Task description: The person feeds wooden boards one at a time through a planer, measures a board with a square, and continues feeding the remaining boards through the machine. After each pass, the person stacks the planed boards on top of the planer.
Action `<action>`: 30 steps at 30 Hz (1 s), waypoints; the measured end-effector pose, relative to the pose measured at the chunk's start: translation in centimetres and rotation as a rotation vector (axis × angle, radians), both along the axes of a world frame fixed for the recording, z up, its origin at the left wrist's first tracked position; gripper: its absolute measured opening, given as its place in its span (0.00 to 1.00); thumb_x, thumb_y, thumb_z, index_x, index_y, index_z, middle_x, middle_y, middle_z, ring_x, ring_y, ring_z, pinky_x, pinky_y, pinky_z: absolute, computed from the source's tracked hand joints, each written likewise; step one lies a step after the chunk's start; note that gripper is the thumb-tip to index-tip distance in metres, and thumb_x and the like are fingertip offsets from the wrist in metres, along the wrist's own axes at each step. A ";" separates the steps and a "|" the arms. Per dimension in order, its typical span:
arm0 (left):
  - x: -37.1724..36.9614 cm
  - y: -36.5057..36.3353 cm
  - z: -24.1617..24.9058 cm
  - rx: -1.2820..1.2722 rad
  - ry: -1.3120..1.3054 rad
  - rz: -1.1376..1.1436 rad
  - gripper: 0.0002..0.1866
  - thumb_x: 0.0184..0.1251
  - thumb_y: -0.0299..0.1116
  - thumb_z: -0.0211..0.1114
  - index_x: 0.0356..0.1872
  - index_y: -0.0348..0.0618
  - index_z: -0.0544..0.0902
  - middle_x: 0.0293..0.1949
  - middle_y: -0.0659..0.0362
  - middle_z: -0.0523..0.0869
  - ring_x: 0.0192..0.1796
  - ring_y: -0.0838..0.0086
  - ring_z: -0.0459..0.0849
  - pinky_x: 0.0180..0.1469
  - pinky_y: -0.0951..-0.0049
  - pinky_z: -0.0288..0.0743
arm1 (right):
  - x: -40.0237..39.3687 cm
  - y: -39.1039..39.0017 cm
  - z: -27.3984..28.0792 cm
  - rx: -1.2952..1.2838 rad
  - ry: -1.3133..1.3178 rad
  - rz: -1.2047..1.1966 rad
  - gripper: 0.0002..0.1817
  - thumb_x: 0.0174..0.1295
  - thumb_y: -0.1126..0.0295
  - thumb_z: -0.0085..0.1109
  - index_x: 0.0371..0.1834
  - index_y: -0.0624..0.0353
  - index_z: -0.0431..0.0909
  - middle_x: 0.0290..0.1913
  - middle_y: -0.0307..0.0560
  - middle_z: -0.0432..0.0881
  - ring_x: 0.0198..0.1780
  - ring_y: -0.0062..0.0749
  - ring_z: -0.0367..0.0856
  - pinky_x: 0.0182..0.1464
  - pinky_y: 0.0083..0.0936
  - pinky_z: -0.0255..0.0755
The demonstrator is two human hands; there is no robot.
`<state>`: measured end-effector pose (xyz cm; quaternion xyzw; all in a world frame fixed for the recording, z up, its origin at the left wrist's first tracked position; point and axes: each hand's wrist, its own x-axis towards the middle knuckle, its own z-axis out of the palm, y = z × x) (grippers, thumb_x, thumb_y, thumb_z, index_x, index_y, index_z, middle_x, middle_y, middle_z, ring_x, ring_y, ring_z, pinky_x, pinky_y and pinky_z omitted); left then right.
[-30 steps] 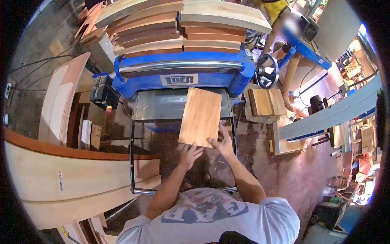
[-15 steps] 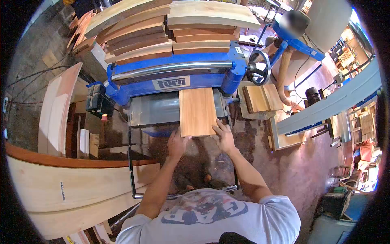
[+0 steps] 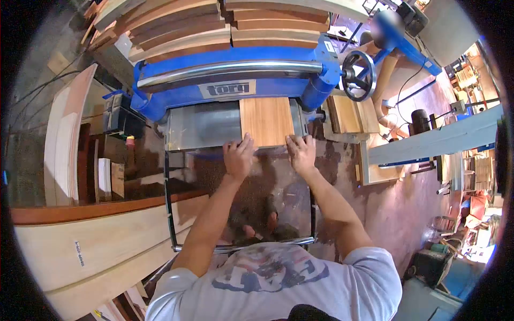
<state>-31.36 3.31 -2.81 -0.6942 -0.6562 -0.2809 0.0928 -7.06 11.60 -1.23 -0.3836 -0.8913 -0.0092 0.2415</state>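
Note:
A flat wooden board point(image 3: 266, 120) lies on the metal bed point(image 3: 202, 125) of a blue thickness planer point(image 3: 278, 91), its far end hidden under the machine's head. My left hand point(image 3: 239, 157) grips the near left corner, fingers on the top face. At the near right corner my right hand point(image 3: 302, 154) holds on the same way. Both thumbs are mostly hidden. A steel roller point(image 3: 230, 71) runs across the planer's top, and a black handwheel point(image 3: 359, 76) sits at its right side.
Stacked planks point(image 3: 278, 24) rest behind and above the planer. To the left stand upright boards point(image 3: 67, 142) and a large pale panel point(image 3: 123, 243). A frame bar point(image 3: 246, 247) crosses near my body. More wood pieces point(image 3: 353, 113) and a long pale beam point(image 3: 428, 139) lie right.
Both hands have moved forward with the board, and more of it is now under the planer's head. The view has shifted slightly.

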 end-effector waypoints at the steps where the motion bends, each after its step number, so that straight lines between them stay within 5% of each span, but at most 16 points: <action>1: 0.0 0.4 0.1 0.003 -0.009 -0.001 0.17 0.63 0.38 0.70 0.49 0.40 0.89 0.58 0.54 0.88 0.47 0.60 0.83 0.59 0.49 0.69 | 0.0 0.2 0.3 -0.038 -0.042 0.002 0.39 0.33 0.57 0.75 0.56 0.60 0.84 0.57 0.46 0.81 0.53 0.47 0.72 0.54 0.45 0.67; 10: -0.9 3.1 -1.3 0.032 -0.003 0.021 0.15 0.64 0.38 0.69 0.50 0.45 0.88 0.59 0.57 0.87 0.49 0.57 0.82 0.63 0.45 0.66 | -1.3 3.0 -0.8 0.078 -0.072 -0.020 0.22 0.53 0.65 0.61 0.53 0.54 0.85 0.52 0.45 0.84 0.51 0.46 0.76 0.53 0.47 0.67; 14: -0.4 2.3 3.0 -0.122 -0.132 0.066 0.19 0.62 0.38 0.71 0.53 0.44 0.86 0.61 0.54 0.85 0.55 0.53 0.80 0.62 0.48 0.69 | -2.5 3.5 5.9 -0.229 -0.028 0.071 0.16 0.65 0.57 0.62 0.44 0.58 0.88 0.47 0.47 0.88 0.53 0.44 0.83 0.54 0.46 0.74; 16: -0.6 2.5 4.5 -0.084 -0.263 0.063 0.22 0.62 0.38 0.71 0.56 0.41 0.85 0.62 0.49 0.83 0.57 0.50 0.79 0.62 0.49 0.71 | -2.7 8.0 9.7 -0.105 0.474 -0.054 0.09 0.64 0.61 0.63 0.39 0.54 0.86 0.34 0.49 0.85 0.40 0.38 0.86 0.43 0.36 0.76; 17: -0.9 2.6 4.7 -0.024 -0.306 0.070 0.23 0.62 0.38 0.71 0.57 0.40 0.84 0.63 0.47 0.82 0.57 0.48 0.79 0.62 0.50 0.71 | -3.3 10.5 14.4 -0.136 0.775 -0.103 0.14 0.68 0.56 0.62 0.36 0.56 0.85 0.27 0.48 0.83 0.32 0.34 0.85 0.34 0.33 0.76; 18: -1.2 2.1 4.8 0.026 -0.345 0.074 0.24 0.62 0.38 0.72 0.58 0.38 0.83 0.63 0.44 0.82 0.58 0.47 0.79 0.62 0.51 0.72 | -1.9 15.4 15.8 -0.521 0.951 -0.287 0.22 0.71 0.50 0.60 0.32 0.60 0.83 0.25 0.45 0.82 0.30 0.29 0.83 0.32 0.31 0.76; 20: -0.8 1.3 7.0 -0.003 -0.405 0.059 0.25 0.63 0.38 0.71 0.58 0.36 0.83 0.62 0.40 0.81 0.60 0.45 0.79 0.64 0.51 0.72 | -2.9 19.8 24.1 -0.816 1.566 -0.234 0.32 0.64 0.41 0.65 0.47 0.63 0.76 0.37 0.47 0.80 0.29 0.34 0.79 0.31 0.33 0.78; 22: 0.2 0.6 8.6 -0.009 -0.479 0.040 0.25 0.64 0.38 0.70 0.59 0.34 0.82 0.62 0.38 0.81 0.61 0.44 0.79 0.66 0.51 0.72 | -3.3 24.9 26.6 -0.843 1.608 -0.148 0.37 0.61 0.38 0.68 0.56 0.61 0.72 0.38 0.46 0.75 0.29 0.35 0.77 0.36 0.40 0.81; 25: 1.0 -1.3 10.7 0.073 -0.611 -0.003 0.25 0.68 0.39 0.69 0.60 0.32 0.81 0.62 0.38 0.81 0.66 0.45 0.79 0.70 0.54 0.71 | -6.2 28.3 29.1 -1.022 1.670 -0.318 0.27 0.64 0.46 0.67 0.56 0.54 0.74 0.34 0.43 0.72 0.29 0.33 0.73 0.39 0.45 0.81; 28: -4.2 0.7 16.6 -0.164 -0.421 0.490 0.26 0.70 0.38 0.69 0.63 0.31 0.79 0.63 0.41 0.81 0.66 0.49 0.80 0.70 0.57 0.71 | -9.7 24.0 28.0 -1.001 1.612 -0.206 0.25 0.64 0.51 0.67 0.57 0.54 0.75 0.35 0.42 0.72 0.30 0.32 0.74 0.34 0.42 0.77; 29: -8.2 0.5 17.1 0.386 -0.608 0.274 0.26 0.72 0.38 0.67 0.64 0.31 0.78 0.63 0.43 0.82 0.66 0.55 0.80 0.70 0.59 0.71 | -10.9 21.4 27.7 -0.984 1.466 -0.118 0.22 0.66 0.54 0.66 0.54 0.57 0.76 0.33 0.41 0.72 0.30 0.30 0.74 0.30 0.38 0.72; 30: -12.5 1.9 21.1 0.439 -0.660 0.343 0.27 0.74 0.39 0.66 0.65 0.29 0.76 0.62 0.43 0.82 0.66 0.58 0.79 0.70 0.60 0.71 | -12.1 21.0 26.4 -0.925 1.275 -0.052 0.22 0.68 0.56 0.64 0.56 0.61 0.78 0.39 0.47 0.80 0.35 0.31 0.79 0.38 0.36 0.76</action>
